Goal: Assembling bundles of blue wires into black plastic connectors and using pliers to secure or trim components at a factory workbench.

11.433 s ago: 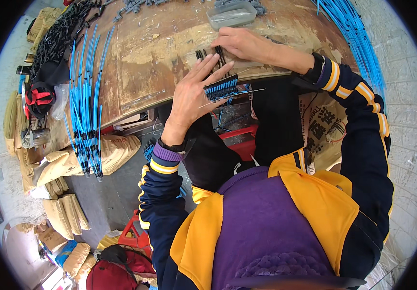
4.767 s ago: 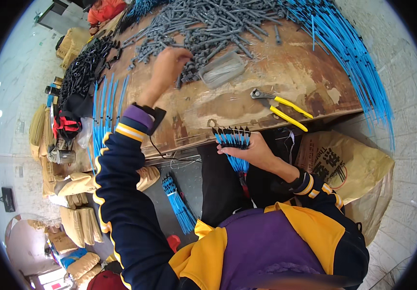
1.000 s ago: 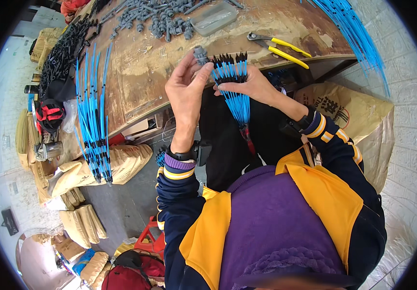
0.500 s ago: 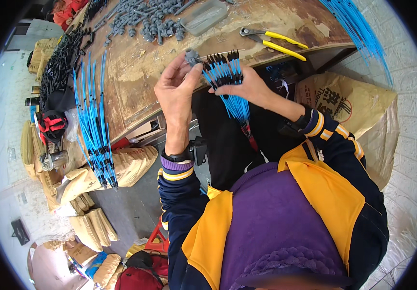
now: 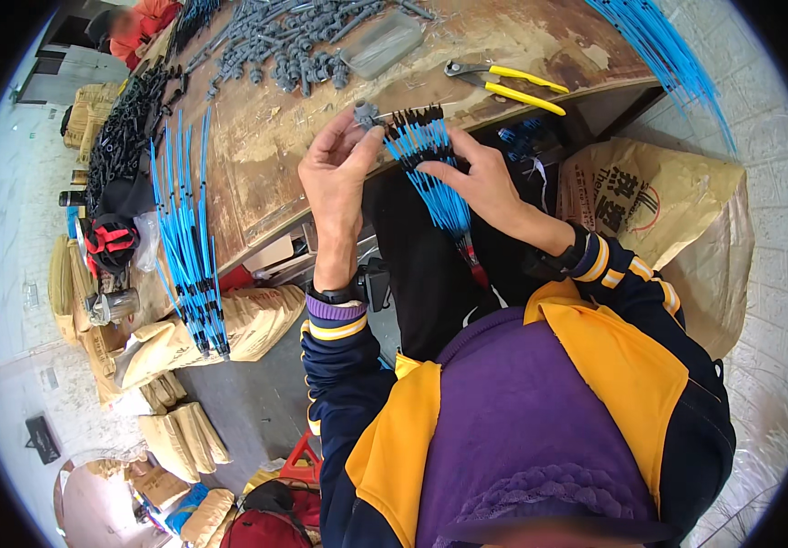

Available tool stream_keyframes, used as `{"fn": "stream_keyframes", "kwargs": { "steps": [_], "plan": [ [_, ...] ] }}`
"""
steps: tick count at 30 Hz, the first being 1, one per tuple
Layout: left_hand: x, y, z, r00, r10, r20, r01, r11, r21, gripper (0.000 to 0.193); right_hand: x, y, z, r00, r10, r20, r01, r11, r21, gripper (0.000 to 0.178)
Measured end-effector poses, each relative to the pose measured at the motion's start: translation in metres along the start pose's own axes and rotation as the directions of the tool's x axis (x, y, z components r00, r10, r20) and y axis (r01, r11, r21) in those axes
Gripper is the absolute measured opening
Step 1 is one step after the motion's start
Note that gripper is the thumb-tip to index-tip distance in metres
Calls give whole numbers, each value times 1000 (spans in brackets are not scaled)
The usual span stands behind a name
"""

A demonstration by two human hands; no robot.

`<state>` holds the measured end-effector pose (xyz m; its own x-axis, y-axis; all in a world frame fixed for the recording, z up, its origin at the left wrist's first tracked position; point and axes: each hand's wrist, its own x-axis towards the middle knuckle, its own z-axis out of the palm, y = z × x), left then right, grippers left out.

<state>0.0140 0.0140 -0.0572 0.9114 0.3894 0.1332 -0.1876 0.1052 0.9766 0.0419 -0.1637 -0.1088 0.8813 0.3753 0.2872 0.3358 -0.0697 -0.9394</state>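
You are pinching a grey ribbed plastic fitting (image 5: 366, 113) between the thumb and fingers of your left hand (image 5: 335, 175), just beside the black tips of a fanned bundle of thin blue tubes (image 5: 445, 210). Your right hand (image 5: 493, 190) is grasping that bundle above your lap, at the near edge of the worn brown wooden table (image 5: 262, 169). Yellow-handled metal pliers (image 5: 524, 98) (handles pointing rightward) are lying on the table, beyond your right hand.
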Motion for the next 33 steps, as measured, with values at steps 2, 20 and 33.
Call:
{"fn": "stream_keyframes", "kwargs": {
  "steps": [2, 20, 33],
  "plan": [
    [1, 0, -3, 998, -62, 29, 64, 994, -83, 41, 0, 1, 1, 1000, 24, 13, -24, 998, 57, 40],
    [3, 7, -15, 991, -63, 118, 62, 998, 7, 40, 17, -5, 0, 985, 102, 136, -104, 995, 12, 28],
    [7, 5, -8, 994, -48, 96, 38, 993, 108, 38, 26, -1, -4, 992, 53, 115, -50, 998, -27, 31]
  ]
}}
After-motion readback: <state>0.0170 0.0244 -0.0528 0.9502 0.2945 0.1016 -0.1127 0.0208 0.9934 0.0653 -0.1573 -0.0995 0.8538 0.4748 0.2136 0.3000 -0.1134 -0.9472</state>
